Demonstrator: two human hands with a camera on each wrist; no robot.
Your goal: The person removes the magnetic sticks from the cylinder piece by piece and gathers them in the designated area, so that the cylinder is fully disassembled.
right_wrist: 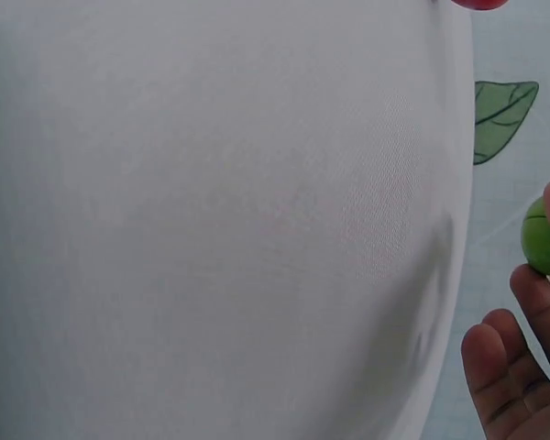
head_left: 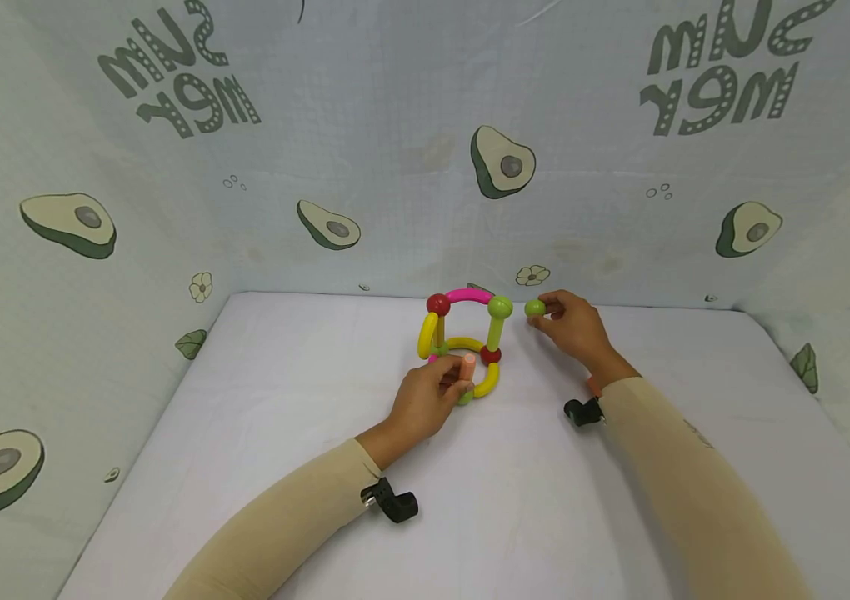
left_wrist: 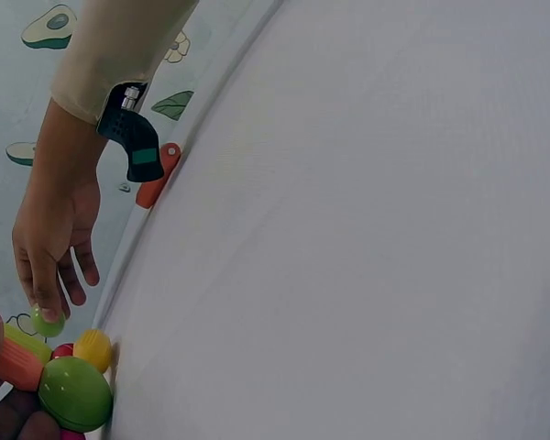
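At the back of the table stands a toy frame of coloured rods and balls. On top, a pink curved rod (head_left: 470, 295) joins a red ball (head_left: 437, 305) to a green ball (head_left: 500, 307). Yellow curved rods (head_left: 487, 380) and another red ball (head_left: 491, 356) lie lower. My left hand (head_left: 422, 404) pinches an upright orange rod (head_left: 468, 367) at the near corner, above a lower green ball (left_wrist: 76, 394). To the right of the frame, my right hand (head_left: 577, 327) pinches a loose green ball (head_left: 535, 308) between thumb and fingertips, apart from the frame.
White cloth covers the table (head_left: 365, 533). A printed cloth with avocados (head_left: 503, 162) hangs behind and at both sides. Near the right wrist lies an orange strip with a hole (left_wrist: 159, 176). Black camera mounts (head_left: 392, 502) sit on both wrists.
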